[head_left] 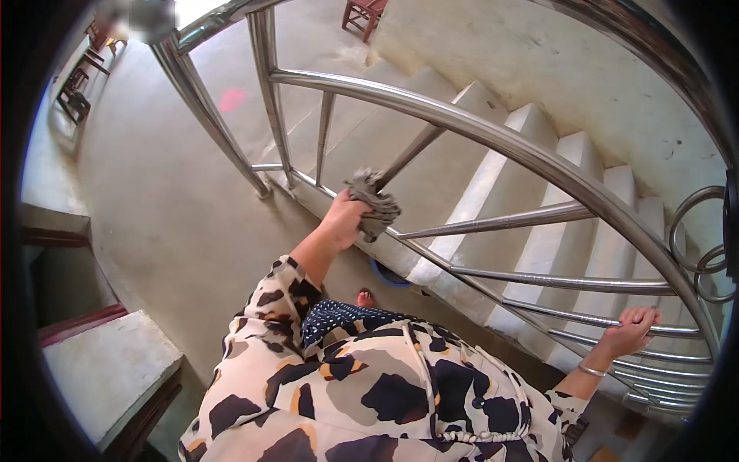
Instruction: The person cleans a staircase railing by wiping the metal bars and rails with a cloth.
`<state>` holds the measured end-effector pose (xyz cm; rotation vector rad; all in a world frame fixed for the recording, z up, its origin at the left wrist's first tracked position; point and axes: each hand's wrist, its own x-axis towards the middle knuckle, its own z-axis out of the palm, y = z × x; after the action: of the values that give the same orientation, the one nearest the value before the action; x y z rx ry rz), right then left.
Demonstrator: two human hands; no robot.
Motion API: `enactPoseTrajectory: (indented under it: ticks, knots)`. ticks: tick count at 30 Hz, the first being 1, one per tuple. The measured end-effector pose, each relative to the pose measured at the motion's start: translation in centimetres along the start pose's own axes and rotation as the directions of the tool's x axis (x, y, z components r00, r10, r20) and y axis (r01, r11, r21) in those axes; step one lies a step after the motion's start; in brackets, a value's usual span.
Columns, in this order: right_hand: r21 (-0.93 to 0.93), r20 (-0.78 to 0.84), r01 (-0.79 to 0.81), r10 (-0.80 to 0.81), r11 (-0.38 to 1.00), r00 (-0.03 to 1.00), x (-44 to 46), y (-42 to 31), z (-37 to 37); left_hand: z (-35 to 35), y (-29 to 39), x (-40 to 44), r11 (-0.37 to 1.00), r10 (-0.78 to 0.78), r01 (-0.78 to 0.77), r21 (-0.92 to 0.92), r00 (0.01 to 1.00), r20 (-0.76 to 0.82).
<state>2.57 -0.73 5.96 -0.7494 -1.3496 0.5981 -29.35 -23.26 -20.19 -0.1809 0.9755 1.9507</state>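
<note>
The left hand (pixel 339 223) clutches a grey cloth (pixel 373 208) against 1 bar (pixel 414 156) of the steel railing (pixel 477 132), the right hand (pixel 631 331) grips a 2nd bar (pixel 562 312), and wiping seems underway, calling for steady pressure next.

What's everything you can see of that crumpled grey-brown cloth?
The crumpled grey-brown cloth looks like soft fabric, bunched into an uneven, folded wad. The bare left hand holds it at the lower end of a shiny silver metal baluster, near the silver metal bottom rail. Whether it wraps fully around the baluster is hidden.
</note>
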Motion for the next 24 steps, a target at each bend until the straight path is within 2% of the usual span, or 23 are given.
enactPoseTrajectory:
  ticks: [1, 3, 4, 6, 8, 10, 11, 13, 14, 16, 17, 18, 19, 20, 21, 22, 23, 24]
  knots:
    - [0.01, 0.0, 0.01, -0.01, 1.0, 1.0, 0.0, 0.0, 0.1, 1.7, 1.4, -1.6, 1.0, 0.007, -0.007, 0.007, 1.0, -0.005]
    - [0.023, -0.001, 0.017, -0.017, 1.0, 1.0, -0.2, -0.1, 0.3, 4.4, 3.2, -3.9, 0.954, 0.222, -0.246, 0.172, 0.964, 0.149]
    - [0.009, -0.023, 0.011, -0.011, 1.0, 1.0, -0.3, -0.3, 0.6, 5.2, 3.4, -4.4, 0.953, 0.224, -0.249, 0.174, 0.963, 0.149]
    - [0.002, -0.045, 0.008, -0.008, 1.0, 0.999, -0.3, -0.4, 0.6, 6.5, 3.8, -4.6, 0.821, 0.415, -0.46, 0.338, 0.887, 0.202]
    - [0.012, -0.065, 0.005, -0.005, 1.0, 0.998, 0.0, 0.0, 0.3, 5.7, 2.2, -2.5, 0.819, 0.437, -0.479, 0.316, 0.878, 0.197]
    - [0.03, -0.065, 0.0, 0.002, 1.0, 0.998, 0.0, 0.0, 0.3, 4.2, 0.2, -0.2, 0.553, 0.695, -0.668, 0.497, 0.7, 0.167]
    - [0.048, -0.063, -0.01, 0.013, 0.999, 0.998, -0.1, 0.0, 0.3, 2.6, -1.5, 1.4, 0.555, 0.692, -0.669, 0.494, 0.701, 0.173]
    - [0.033, -0.056, -0.002, 0.004, 0.999, 0.998, 0.0, 0.1, 0.1, -1.4, -5.2, 4.9, 0.636, 0.624, -0.579, 0.509, 0.775, 0.101]
    - [0.02, -0.04, 0.0, 0.001, 1.0, 0.999, 0.1, 0.2, 0.0, -3.0, -6.9, 6.4, 0.637, 0.623, -0.583, 0.505, 0.775, 0.109]
    - [0.011, -0.044, 0.003, -0.002, 1.0, 0.999, -0.1, 0.0, 0.2, -5.3, -9.1, 8.0, 0.552, 0.616, -0.41, 0.726, 0.788, -0.023]
    - [0.017, -0.056, -0.002, 0.003, 1.0, 0.998, -0.1, 0.0, 0.4, -6.1, -9.3, 8.5, 0.554, 0.616, -0.413, 0.723, 0.787, -0.023]
    - [0.023, -0.067, -0.007, 0.008, 1.0, 0.998, -0.2, -0.1, 0.5, -6.5, -9.0, 8.7, 0.719, 0.377, -0.215, 0.661, 0.92, -0.112]
    - [0.027, -0.061, -0.004, 0.005, 1.0, 0.998, -0.4, -0.3, 0.5, -6.8, -8.8, 8.8, 0.819, 0.104, 0.016, 0.573, 0.979, -0.175]
    - [0.015, -0.05, -0.01, 0.01, 1.0, 0.999, -0.5, -0.5, 0.6, -6.9, -8.8, 8.7, 0.824, 0.109, 0.011, 0.567, 0.978, -0.178]
    - [0.006, -0.037, -0.014, 0.015, 1.0, 0.999, -0.4, -0.6, 0.7, -6.9, -8.6, 8.6, 0.945, -0.001, 0.07, 0.32, 0.978, -0.21]
    - [0.018, -0.028, -0.012, 0.012, 1.0, 1.0, -0.2, -0.6, 0.6, -5.9, -7.2, 7.6, 0.991, -0.112, 0.125, 0.051, 0.971, -0.21]
    - [0.018, -0.028, -0.016, 0.016, 1.0, 0.999, 0.0, -0.3, 0.3, -4.7, -5.9, 6.1, 0.993, -0.083, 0.106, 0.044, 0.928, -0.362]
    - [0.015, -0.031, -0.023, 0.024, 1.0, 0.999, 0.1, 0.0, 0.1, -4.0, -4.3, 5.0, 0.994, -0.074, 0.098, 0.045, 0.926, -0.369]
